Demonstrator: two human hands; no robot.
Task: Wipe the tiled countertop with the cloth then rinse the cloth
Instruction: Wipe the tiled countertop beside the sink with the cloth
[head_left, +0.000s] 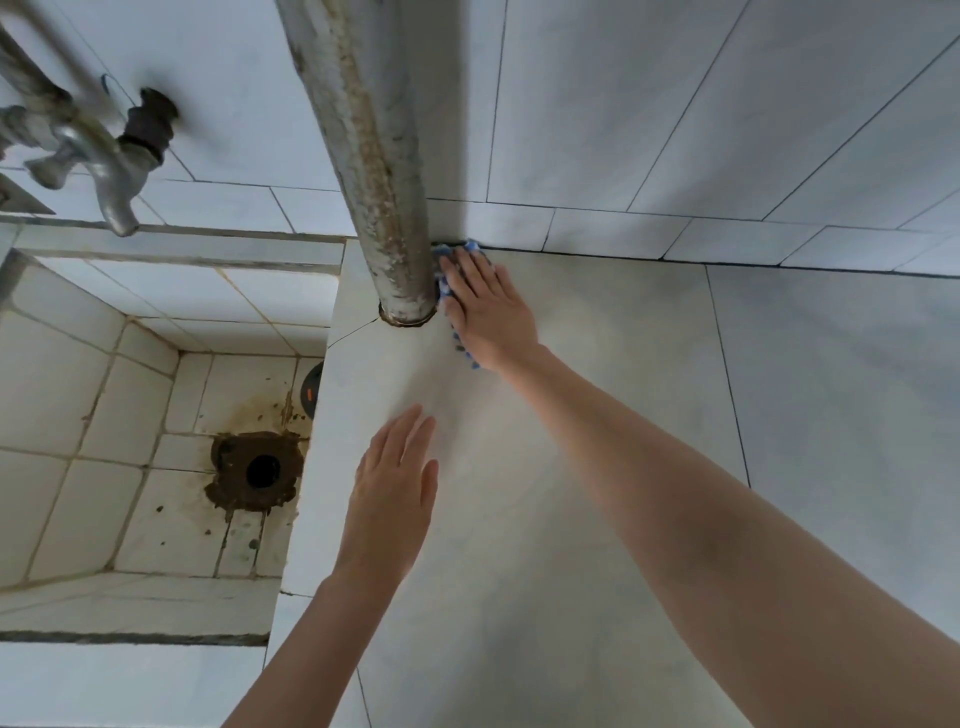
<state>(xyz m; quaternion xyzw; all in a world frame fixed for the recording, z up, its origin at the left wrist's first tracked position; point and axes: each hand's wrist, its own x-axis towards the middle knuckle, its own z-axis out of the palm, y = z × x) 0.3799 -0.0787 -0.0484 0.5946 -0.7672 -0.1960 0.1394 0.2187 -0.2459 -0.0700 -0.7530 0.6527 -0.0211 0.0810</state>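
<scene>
Pale tiled worktop (571, 467) beside a stained sink (104, 415). At its far left corner, against the pipe (384, 182), the right hand (485, 306) presses flat on the blue cloth (444, 253), grip released. The left hand (395, 488) is spread open near the left edge. The cloth looks soft and light, so bunch its middle to lift it.

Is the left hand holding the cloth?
No, the right hand presses the cloth down beside the pipe, while the left hand is open and apart from it.

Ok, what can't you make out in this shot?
Head view:
Blue cloth: mostly covered by the right hand; only edges show.
Tap: motion-blurred, partly cut off by the left edge.
Dark object with orange mark: mostly hidden behind the countertop edge; unidentifiable.
</scene>
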